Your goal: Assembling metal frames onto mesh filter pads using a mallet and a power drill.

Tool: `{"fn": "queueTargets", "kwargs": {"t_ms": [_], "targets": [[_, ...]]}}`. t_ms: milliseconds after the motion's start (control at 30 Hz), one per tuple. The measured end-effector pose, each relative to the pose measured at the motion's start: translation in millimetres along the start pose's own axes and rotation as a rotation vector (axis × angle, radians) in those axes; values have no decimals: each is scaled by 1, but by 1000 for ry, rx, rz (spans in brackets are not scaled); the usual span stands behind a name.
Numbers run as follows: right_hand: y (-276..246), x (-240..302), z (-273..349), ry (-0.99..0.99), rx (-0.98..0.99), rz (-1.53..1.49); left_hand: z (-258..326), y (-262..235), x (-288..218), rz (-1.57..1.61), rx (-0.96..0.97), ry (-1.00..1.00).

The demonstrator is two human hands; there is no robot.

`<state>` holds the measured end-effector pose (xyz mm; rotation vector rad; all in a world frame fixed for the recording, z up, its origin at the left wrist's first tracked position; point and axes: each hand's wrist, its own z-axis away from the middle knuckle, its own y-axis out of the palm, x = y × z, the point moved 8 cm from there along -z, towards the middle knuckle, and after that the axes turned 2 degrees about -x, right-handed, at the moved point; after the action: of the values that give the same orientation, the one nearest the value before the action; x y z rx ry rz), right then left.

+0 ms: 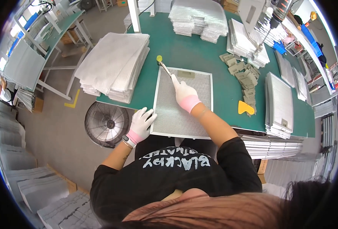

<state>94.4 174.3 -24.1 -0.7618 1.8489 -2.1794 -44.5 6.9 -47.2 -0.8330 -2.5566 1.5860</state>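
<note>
A flat mesh filter panel (182, 103) in a thin silvery frame lies on the green table in front of me. My right hand (186, 94), in a white glove with a pink cuff, is closed around the handle of a small hammer (164, 66). The hammer's yellow-green end points away, over the panel's far left corner. A grey-beige plate (186, 74) sits at the panel's far edge, just beyond my right fingers. My left hand (140, 124), gloved alike, rests with fingers apart at the panel's near left edge, fingertips touching the frame.
Stacked mesh sheets (113, 63) stand left on the table (157, 36), with another stack (199, 19) at the back. To the right lie loose grey-beige plates (247, 82), a yellow scraper (246, 108) and stacked framed panels (279, 103). A power screwdriver (280, 14) hangs far right. A floor fan (107, 124) stands left.
</note>
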Motion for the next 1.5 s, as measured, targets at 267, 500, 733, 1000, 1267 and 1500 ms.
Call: {"fn": "queueTargets", "kwargs": {"t_ms": [267,500,733,1000,1267,1500], "targets": [[-50,-21,45,-34,-238,-280,-48,-19,-33,9,263,476],[-135,-115,185,84,-590,-565,-188,-129,-147,-118,209,751],[-63,-152,249,207,-893,-1257,-280,-44,-194,-91,250,809],[-40,-131,246,203,-1424,-1728,-304,-37,-196,-126,153,810],[-39,-108,214,88,-1407,-1742,-316,-29,-185,-101,135,752],[-68,-124,222,102,-1027,-1551,-312,-32,-182,-103,126,761]]}}
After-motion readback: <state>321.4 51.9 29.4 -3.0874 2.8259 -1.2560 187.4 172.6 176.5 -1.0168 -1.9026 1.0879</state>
